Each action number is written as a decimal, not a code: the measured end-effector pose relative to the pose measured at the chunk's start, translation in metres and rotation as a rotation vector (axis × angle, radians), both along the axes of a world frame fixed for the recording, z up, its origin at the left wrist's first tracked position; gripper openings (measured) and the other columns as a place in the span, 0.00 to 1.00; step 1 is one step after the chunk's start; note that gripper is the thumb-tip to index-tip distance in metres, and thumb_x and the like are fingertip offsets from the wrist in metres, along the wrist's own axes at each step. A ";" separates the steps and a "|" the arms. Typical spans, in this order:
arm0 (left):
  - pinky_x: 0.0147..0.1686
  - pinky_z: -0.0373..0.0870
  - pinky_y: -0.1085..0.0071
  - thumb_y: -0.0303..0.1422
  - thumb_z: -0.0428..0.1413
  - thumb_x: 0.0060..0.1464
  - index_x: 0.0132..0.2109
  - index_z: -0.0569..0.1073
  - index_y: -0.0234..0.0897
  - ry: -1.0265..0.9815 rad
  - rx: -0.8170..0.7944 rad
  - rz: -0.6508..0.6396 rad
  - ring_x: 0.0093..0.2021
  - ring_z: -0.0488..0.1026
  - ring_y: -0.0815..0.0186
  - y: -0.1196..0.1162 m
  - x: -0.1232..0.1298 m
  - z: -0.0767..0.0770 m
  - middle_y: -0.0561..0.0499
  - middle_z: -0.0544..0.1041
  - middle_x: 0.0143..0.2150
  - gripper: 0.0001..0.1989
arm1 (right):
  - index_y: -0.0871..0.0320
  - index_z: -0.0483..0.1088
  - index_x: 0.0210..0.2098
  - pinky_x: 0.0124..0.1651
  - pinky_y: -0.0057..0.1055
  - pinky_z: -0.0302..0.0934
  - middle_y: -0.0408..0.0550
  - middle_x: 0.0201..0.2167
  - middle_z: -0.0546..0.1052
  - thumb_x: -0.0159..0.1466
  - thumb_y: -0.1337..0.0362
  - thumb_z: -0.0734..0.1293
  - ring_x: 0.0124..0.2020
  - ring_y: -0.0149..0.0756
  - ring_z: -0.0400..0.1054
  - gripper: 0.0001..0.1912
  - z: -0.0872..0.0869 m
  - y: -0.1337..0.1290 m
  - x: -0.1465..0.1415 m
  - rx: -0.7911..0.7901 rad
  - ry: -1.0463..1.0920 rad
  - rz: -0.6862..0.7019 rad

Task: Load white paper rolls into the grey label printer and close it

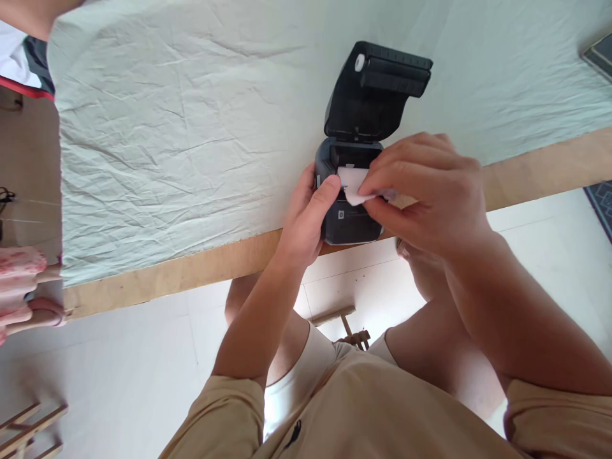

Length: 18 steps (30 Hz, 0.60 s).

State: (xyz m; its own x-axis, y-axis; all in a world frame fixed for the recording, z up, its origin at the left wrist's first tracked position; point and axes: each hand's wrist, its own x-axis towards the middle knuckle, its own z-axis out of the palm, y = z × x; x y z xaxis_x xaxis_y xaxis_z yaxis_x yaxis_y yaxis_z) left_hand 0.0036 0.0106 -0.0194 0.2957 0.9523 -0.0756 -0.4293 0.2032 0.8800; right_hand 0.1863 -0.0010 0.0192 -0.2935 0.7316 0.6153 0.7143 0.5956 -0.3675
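A small black label printer (356,226) lies at the table's front edge, its hinged lid (370,95) raised and tipped back. My left hand (306,217) is wrapped round the printer's left side, with the thumb at the edge of the open compartment. A white paper roll (354,178) shows in that compartment. My right hand (425,185) pinches the loose end of the paper between thumb and fingers, above the printer's right side. Those fingers hide part of the paper and the compartment. A white knob (359,62) sits on the lid.
A wrinkled pale green cloth (182,127) covers the table, whose bare wooden edge (191,264) runs along the front. A dark object (597,57) lies at the far right. Other people's parts, including an arm (33,13), show at left. Wooden stool legs (33,427) stand lower left.
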 end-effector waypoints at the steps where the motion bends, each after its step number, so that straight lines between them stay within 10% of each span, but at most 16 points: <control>1: 0.58 0.86 0.58 0.57 0.72 0.57 0.51 0.79 0.47 -0.008 0.008 -0.010 0.64 0.84 0.52 0.001 -0.001 -0.001 0.53 0.86 0.46 0.25 | 0.46 0.76 0.35 0.45 0.46 0.70 0.36 0.35 0.84 0.70 0.65 0.69 0.42 0.42 0.82 0.09 -0.002 -0.003 -0.001 -0.006 0.023 0.032; 9: 0.60 0.84 0.56 0.47 0.79 0.46 0.60 0.73 0.47 0.155 0.025 -0.039 0.61 0.83 0.50 0.001 -0.005 -0.002 0.48 0.84 0.56 0.38 | 0.48 0.73 0.36 0.50 0.46 0.73 0.36 0.32 0.83 0.72 0.64 0.67 0.44 0.42 0.84 0.07 0.000 -0.009 0.006 0.128 0.217 0.049; 15: 0.55 0.84 0.57 0.41 0.77 0.45 0.65 0.71 0.49 0.227 0.037 -0.045 0.55 0.83 0.52 0.000 -0.005 -0.001 0.47 0.82 0.54 0.42 | 0.37 0.65 0.70 0.67 0.55 0.71 0.47 0.67 0.75 0.71 0.64 0.67 0.72 0.54 0.71 0.29 0.001 0.011 0.027 0.075 0.128 -0.112; 18: 0.54 0.84 0.57 0.40 0.75 0.47 0.70 0.68 0.49 0.253 0.053 -0.036 0.55 0.82 0.53 -0.001 -0.005 -0.001 0.46 0.81 0.55 0.45 | 0.36 0.62 0.72 0.62 0.53 0.75 0.48 0.67 0.73 0.74 0.56 0.66 0.64 0.52 0.79 0.28 -0.005 0.012 0.030 0.086 0.208 -0.021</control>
